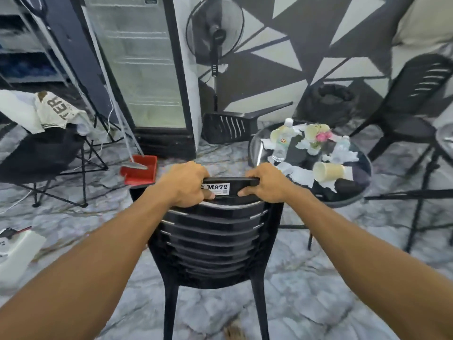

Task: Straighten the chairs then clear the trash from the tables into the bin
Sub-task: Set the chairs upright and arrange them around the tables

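Gripping the chair [215, 241] by its top rail, low in the middle of the frame: left hand [186, 187] wrapped over the rail's left end, right hand [264, 185] over its right end, fingers [252, 174] of both curled round the rail. Between the hands, stuck to the rail, a white label [217, 187] reading M972. Black, upright, seen from behind, slatted back toward the camera, legs running off the bottom edge. At the lower left edge, on the marbled floor [306, 290], a white plastic thing [17, 246], too cut off to name. Just right of the chair and a little beyond, a round dark bench [348, 204] strewn with trash: a paper cup [328, 171] on its side near the front, torn white paper [301, 175] scattered around it, a clear bottle [282, 141] at the left, a smaller bottle [343, 146] at the right, and between them a little vase of pink flowers [318, 138]. Left of centre, on the floor, a red dustpan [139, 170] with a long handle leaning up and away. At mid left, a folding seat [44, 155] draped with pale cloth [49, 111]. Behind the bench, a tipped chair [230, 126] lying on its side on the floor. At the right edge, a third chair [404, 114] standing upright, well apart from the held one. Farther back, against the black-and-white triangle wall, a bin [331, 99] lined with a black bag, just beyond the bench. At the top centre, a standing fan [215, 33], and left of it a glass-door fridge [144, 65].
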{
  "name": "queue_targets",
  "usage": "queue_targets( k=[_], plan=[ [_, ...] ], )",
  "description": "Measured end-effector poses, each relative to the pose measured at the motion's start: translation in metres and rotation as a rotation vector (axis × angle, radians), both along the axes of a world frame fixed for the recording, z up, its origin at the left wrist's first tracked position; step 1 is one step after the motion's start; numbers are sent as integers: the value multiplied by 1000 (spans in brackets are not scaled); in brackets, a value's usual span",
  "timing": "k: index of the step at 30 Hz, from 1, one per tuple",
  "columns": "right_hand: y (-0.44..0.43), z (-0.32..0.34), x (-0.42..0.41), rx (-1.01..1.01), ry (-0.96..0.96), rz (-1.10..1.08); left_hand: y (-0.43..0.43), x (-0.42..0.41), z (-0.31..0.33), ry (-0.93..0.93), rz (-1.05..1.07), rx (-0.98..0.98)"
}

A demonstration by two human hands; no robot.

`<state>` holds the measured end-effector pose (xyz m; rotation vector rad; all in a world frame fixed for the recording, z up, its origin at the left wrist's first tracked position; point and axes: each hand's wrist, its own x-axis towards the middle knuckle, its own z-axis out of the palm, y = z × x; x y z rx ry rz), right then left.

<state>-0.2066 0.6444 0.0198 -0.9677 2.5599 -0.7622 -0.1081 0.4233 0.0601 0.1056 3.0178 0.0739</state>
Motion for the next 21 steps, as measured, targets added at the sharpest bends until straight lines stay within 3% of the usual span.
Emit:
queue_targets(
  k=[13, 21],
  plan=[
    [224, 3, 72, 50, 83, -171, 206, 30, -30, 131, -238, 142],
    [362, -31, 68, 36, 209, -128, 342, 29, -58, 192, -243, 70]
  ],
)
